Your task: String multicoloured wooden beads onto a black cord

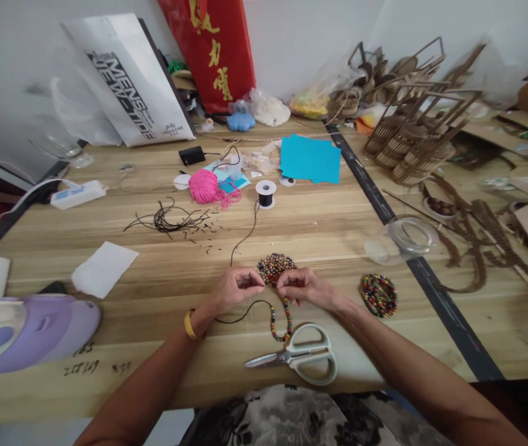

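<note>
My left hand (238,287) has its thumb and fingertips pinched together just left of a heap of colourful strung beads (276,266). Whatever lies between those fingertips is too small to make out. Opposite it, my right hand (309,288) is closed at the heap's right edge, and a bead strand (281,337) loops down from its fingertips toward me. Thin black cord (248,310) runs from this loop back under my left wrist. Behind the hands stands a white spool of black cord (266,194), its loose end trailing toward my left hand. White-handled scissors (299,356) lie in front of the beads.
A coiled bead strand (378,295) lies to the right, near a clear plastic jar (403,240). Cut black cords (166,218), pink yarn (204,187) and blue sheets (310,159) lie farther back. A purple-white device (31,331) sits left; brown baskets (413,145) stand back right.
</note>
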A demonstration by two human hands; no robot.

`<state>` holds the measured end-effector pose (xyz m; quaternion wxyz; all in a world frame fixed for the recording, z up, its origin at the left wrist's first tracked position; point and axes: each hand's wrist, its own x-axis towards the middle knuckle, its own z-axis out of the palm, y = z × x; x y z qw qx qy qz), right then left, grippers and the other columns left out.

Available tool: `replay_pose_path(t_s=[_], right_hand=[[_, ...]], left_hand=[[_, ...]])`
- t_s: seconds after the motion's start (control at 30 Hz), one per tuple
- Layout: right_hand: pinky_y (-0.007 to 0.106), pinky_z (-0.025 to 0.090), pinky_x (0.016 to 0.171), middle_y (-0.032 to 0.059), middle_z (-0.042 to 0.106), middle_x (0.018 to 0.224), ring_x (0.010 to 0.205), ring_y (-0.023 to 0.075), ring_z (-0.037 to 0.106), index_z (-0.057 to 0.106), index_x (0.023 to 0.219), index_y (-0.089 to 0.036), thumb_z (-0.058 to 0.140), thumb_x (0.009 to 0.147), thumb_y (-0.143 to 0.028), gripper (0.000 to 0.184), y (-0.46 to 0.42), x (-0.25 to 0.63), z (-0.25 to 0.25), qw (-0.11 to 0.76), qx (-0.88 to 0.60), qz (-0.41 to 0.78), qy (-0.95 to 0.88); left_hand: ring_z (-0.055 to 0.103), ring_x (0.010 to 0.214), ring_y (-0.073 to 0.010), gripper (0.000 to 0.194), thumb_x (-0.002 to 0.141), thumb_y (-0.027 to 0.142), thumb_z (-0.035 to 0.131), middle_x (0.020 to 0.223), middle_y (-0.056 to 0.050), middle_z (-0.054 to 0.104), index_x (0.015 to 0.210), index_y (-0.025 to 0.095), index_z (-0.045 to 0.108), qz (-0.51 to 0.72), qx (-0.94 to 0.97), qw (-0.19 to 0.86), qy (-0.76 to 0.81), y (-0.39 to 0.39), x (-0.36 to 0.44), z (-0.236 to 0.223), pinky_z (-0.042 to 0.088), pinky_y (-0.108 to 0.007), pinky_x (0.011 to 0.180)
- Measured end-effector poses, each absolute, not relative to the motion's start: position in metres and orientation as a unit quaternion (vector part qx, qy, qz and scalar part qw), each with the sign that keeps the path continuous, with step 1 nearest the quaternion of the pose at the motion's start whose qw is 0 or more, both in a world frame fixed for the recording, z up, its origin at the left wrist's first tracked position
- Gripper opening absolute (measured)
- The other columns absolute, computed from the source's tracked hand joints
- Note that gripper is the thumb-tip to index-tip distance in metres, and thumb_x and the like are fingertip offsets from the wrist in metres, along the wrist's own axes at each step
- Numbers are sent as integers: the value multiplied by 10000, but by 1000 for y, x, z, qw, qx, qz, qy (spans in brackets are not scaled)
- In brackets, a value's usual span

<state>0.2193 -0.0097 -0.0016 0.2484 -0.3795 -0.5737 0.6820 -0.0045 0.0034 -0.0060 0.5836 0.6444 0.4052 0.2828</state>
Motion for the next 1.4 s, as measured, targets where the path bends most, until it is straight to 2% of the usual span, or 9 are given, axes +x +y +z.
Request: replay_pose_path(t_s=[0.27, 0.5, 1.4], right_hand=[[166, 302, 416, -49, 468, 580, 460, 46, 351, 587, 762, -131, 620, 802, -414, 288, -10, 217, -1, 231, -372, 661, -609], [205, 334, 554, -18, 506, 634, 578, 80, 414, 589, 733, -118, 601, 813, -351, 247, -12, 215, -5, 247, -355, 632, -643], [200, 314, 532, -19, 498, 640, 567, 80, 398, 583, 730, -122, 583, 799, -294, 185, -13, 213, -3, 228, -367, 630, -645]], left_hand=[[585, 646, -95, 195, 683, 266, 728, 727, -29, 637, 753, 105, 644, 254, 615, 629, 401, 1, 2, -8, 483, -213, 640], [597, 653, -95, 155, 682, 214, 723, 726, -22, 641, 757, 104, 645, 257, 609, 632, 404, 1, 3, -7, 493, -219, 667], [607, 679, -113, 140, 689, 219, 716, 749, -42, 654, 760, 105, 676, 261, 629, 618, 393, 0, 4, -7, 495, -229, 679]])
